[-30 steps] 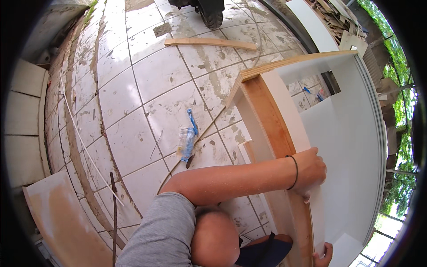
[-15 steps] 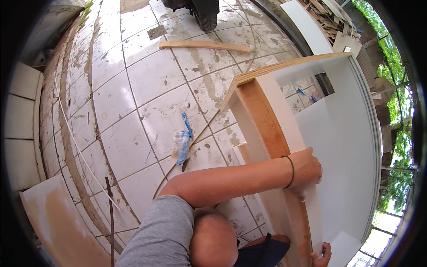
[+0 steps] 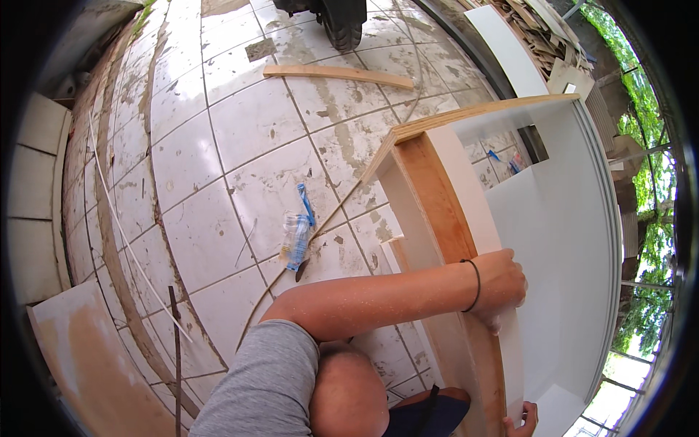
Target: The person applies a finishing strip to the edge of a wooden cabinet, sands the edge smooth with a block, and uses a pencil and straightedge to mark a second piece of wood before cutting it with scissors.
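My left hand (image 3: 501, 282) reaches across with its fingers closed over the long white strip board (image 3: 475, 200) on the cabinet. Farther down the same strip, near the lower edge of the view, my right hand (image 3: 523, 419) grips its edge with bent fingers. The strip lies against an orange-brown wooden rail (image 3: 437, 197) that runs along the cabinet frame. Beyond my hands spreads the pale inner panel (image 3: 564, 240) of the white cabinet, with a rectangular cutout at its far end. My left forearm hides part of the rail and strip.
On the tiled floor lie a clear-and-blue plastic wrapper (image 3: 295, 237), a wooden batten (image 3: 338, 75) and a thin cable (image 3: 338, 211). A wheel (image 3: 342, 29) stands at the far side. Scrap wood (image 3: 542, 36) is heaped at far right; a stained board (image 3: 95, 357) leans lower left.
The view has shifted slightly, so the cabinet sits a little lower in the picture. Both hands keep their hold on the white strip board.
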